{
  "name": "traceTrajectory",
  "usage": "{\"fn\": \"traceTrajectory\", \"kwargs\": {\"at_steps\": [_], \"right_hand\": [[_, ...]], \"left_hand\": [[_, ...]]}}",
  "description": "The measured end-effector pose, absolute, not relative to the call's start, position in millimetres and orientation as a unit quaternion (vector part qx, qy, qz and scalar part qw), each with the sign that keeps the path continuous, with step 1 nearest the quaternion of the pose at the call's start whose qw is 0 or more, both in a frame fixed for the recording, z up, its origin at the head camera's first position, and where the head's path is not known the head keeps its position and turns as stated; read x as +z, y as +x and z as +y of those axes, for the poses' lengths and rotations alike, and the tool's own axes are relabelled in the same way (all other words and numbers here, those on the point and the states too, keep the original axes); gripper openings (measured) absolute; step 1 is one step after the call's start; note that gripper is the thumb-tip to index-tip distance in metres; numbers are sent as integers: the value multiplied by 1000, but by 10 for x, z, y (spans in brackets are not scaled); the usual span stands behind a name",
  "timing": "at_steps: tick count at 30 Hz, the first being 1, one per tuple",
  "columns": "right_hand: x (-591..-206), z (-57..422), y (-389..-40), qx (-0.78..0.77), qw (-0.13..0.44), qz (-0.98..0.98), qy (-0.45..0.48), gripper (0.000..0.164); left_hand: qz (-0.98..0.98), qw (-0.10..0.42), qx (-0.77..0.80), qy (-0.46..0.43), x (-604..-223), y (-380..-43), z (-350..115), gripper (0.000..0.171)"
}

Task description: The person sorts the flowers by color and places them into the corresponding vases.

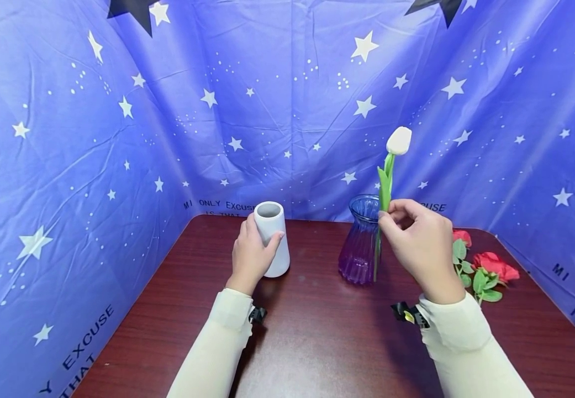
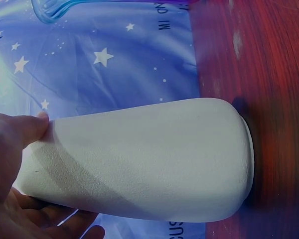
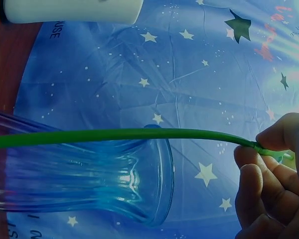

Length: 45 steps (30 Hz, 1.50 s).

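My left hand [image 1: 253, 251] grips a white tapered vase [image 1: 278, 254] that stands upright on the table. In the left wrist view the thumb lies along one side of the white vase [image 2: 139, 159] near its top, with fingers curled on the other side. My right hand [image 1: 421, 243] pinches a white tulip [image 1: 399, 141] by its green stem, bloom upward. Behind the stem stands a blue and purple glass vase [image 1: 354, 254]. The right wrist view shows the tulip stem [image 3: 114, 134] passing in front of the glass vase [image 3: 154, 189], outside its mouth.
Red roses [image 1: 496, 268] with green leaves lie on the right side of the dark wooden table [image 1: 317, 342], beyond my right wrist. A blue star-printed cloth [image 1: 287, 110] hangs around the back and sides.
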State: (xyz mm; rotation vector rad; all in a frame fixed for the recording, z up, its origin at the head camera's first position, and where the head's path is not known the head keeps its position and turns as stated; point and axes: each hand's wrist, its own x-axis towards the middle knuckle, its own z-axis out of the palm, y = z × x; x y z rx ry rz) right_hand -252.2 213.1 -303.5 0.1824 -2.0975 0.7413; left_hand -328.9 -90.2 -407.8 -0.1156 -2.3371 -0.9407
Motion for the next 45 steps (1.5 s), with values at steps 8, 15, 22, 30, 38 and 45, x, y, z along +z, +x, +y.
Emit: {"fn": "traceTrajectory", "kwargs": {"at_steps": [8, 15, 22, 30, 38, 45], "right_hand": [[-3014, 2068, -2553, 303, 438, -843, 75, 8], [-2997, 2050, -2566, 314, 443, -836, 80, 9], [-3007, 1977, -2592, 325, 439, -833, 90, 8], [-2985, 1873, -2597, 324, 443, -829, 103, 6], [-2936, 1836, -2615, 323, 449, -826, 109, 8], [-2934, 1787, -2666, 333, 445, -824, 110, 9]], "left_hand": [[-882, 305, -356, -42, -4075, -3274, -903, 79], [-880, 311, -357, -44, -4075, -3264, -903, 78], [-883, 306, -354, -42, -4074, -3267, -918, 78], [-882, 303, -357, -44, -4087, -3271, -918, 78], [-882, 307, -354, -48, -4068, -3271, -913, 78], [-887, 300, -348, -42, -4054, -3277, -902, 79]]}}
